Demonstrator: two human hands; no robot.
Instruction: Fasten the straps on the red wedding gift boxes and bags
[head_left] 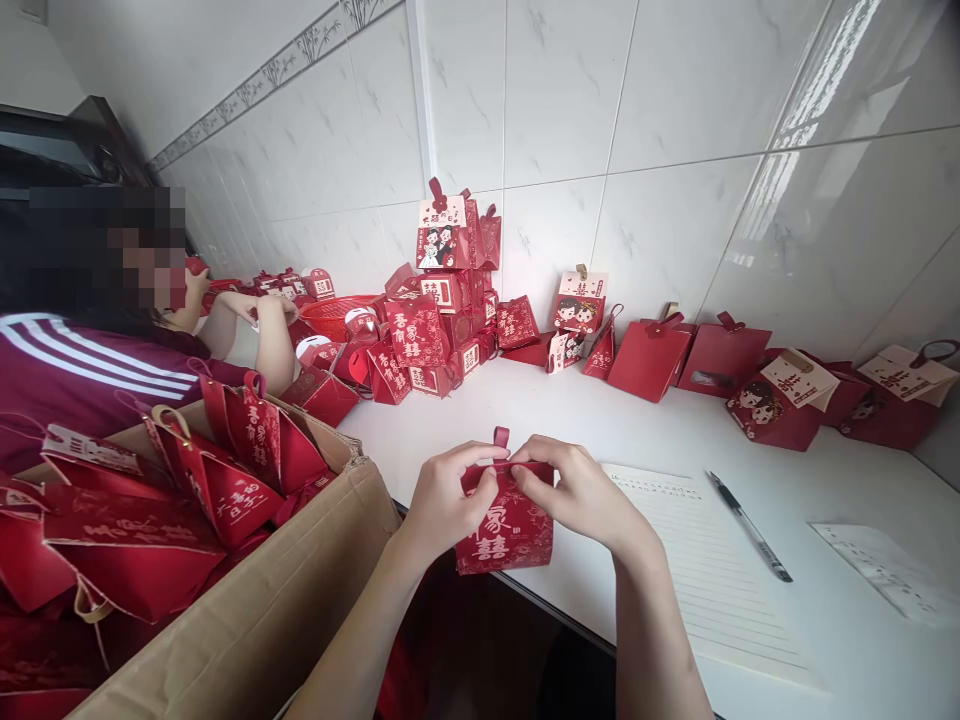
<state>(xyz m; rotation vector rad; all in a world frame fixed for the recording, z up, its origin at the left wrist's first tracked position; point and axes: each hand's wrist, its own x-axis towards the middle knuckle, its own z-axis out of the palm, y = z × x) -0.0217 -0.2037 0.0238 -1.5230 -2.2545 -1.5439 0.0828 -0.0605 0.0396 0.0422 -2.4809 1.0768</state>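
Both my hands pinch the top edge of a red gift box (504,540) with white lettering and a ribbon loop standing up at its top. My left hand (450,497) grips the box's upper left, thumb in front and fingers behind. On the upper right, my right hand (574,490) holds the same edge between thumb and fingers. The box hangs upright at the table's front edge, its lower part over the dark gap below. Its back side is hidden from me.
A cardboard box (300,570) full of red gift boxes stands at my left. Stacked gift boxes (442,310) and more along the wall line the white table (720,440). A lined notepad (705,560), a pen (750,525) and a paper slip (870,560) lie right. Another person (112,340) sits left.
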